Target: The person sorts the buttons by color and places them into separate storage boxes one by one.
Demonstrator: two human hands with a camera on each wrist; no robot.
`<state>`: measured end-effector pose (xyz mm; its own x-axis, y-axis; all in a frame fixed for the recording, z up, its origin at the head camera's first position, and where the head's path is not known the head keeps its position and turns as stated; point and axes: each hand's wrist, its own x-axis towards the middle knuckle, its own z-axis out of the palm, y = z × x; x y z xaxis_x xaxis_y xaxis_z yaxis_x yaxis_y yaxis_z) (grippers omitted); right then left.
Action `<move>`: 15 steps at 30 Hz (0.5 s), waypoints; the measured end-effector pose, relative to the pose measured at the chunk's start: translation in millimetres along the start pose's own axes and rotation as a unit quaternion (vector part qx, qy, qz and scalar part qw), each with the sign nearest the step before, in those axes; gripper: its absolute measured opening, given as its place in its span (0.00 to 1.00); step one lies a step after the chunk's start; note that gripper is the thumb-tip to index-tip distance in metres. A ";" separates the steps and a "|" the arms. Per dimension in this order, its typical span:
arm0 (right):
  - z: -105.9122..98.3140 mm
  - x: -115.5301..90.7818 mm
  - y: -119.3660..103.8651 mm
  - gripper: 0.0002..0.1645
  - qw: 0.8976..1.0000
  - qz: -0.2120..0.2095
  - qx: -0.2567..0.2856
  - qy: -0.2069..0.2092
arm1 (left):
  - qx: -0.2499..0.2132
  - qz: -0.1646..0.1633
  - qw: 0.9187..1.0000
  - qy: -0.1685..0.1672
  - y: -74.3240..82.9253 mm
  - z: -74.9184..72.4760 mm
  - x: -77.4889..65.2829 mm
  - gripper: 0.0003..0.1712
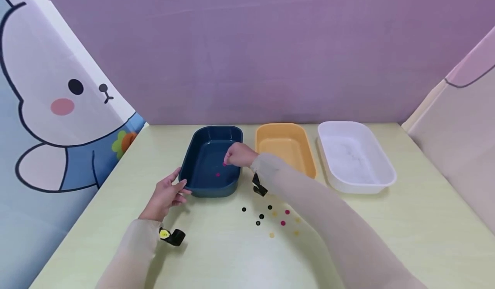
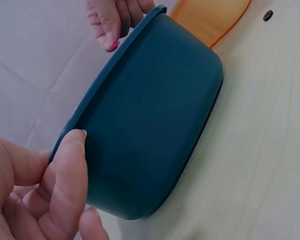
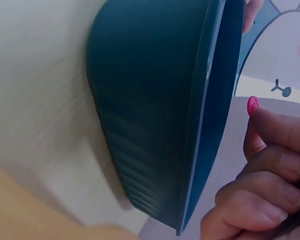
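My left hand (image 1: pixel 165 196) grips the near left corner of a dark blue tray (image 1: pixel 214 192), with thumb and fingers at its rim. Over the right part of that tray is my right hand (image 1: pixel 241 155), pinching a pink button (image 3: pixel 252 106) between thumb and forefinger. The right wrist view shows the button above the rim, the other fingers curled in. A second pink button (image 1: pixel 218 174) lies on the tray's floor.
A yellow tray (image 1: pixel 311 164), partly behind the right forearm, and a white tray (image 1: pixel 357 189) stand to the right. In front lie several black buttons (image 1: pixel 261 216), two pink buttons (image 1: pixel 283 223) and several yellow buttons (image 1: pixel 272 235). A purple cloth (image 1: pixel 247 57) hangs behind the table.
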<state>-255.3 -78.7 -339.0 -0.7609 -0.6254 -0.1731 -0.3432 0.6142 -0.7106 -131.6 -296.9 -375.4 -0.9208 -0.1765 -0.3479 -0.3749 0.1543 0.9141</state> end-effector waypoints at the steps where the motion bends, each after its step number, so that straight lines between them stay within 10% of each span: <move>1: -0.3 1.9 0.6 0.12 1.000 -0.003 -0.008 -0.004 | -0.001 0.000 1.000 0.000 0.0 1.0 0.3 0.36; 15: -5.8 21.2 -13.8 0.13 0.998 0.003 -0.058 -0.020 | 0.008 -0.001 1.000 0.005 0.3 -1.1 -0.6 0.36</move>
<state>-269.9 -97.6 -328.9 -0.7414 -0.6386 -0.2062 -0.4021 0.6688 -0.6254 -131.1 -297.8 -374.7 -0.9190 -0.1865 -0.3473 -0.3782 0.1686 0.9102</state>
